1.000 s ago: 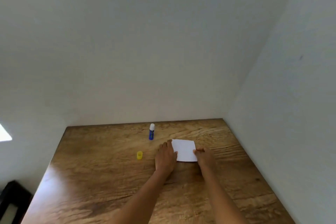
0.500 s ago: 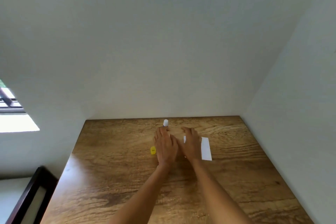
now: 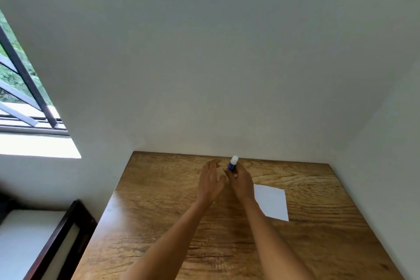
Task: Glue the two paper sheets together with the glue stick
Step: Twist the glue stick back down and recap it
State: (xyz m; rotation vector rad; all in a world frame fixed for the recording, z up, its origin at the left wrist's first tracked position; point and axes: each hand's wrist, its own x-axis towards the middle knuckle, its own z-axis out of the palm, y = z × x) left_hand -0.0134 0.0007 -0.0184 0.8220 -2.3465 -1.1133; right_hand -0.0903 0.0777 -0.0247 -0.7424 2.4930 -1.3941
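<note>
A blue glue stick (image 3: 232, 163) with its white tip bare points up and away, gripped in my right hand (image 3: 241, 183) near the far edge of the wooden table (image 3: 159, 200). My left hand (image 3: 210, 180) is raised just to its left, fingers spread, holding nothing. White paper (image 3: 271, 201) lies flat on the table to the right of my right wrist; I cannot tell whether it is one sheet or two stacked. The yellow cap is not visible, likely hidden behind my left hand.
White walls close in the table at the back and on the right. A barred window (image 3: 20, 88) is at the left. Below it, beside the table's left edge, stands a dark-framed piece of furniture (image 3: 61, 238) with a white top.
My right hand left the paper and took hold of the glue stick, lifting it. My left hand came off the table. The view swung left, so the paper now sits further right.
</note>
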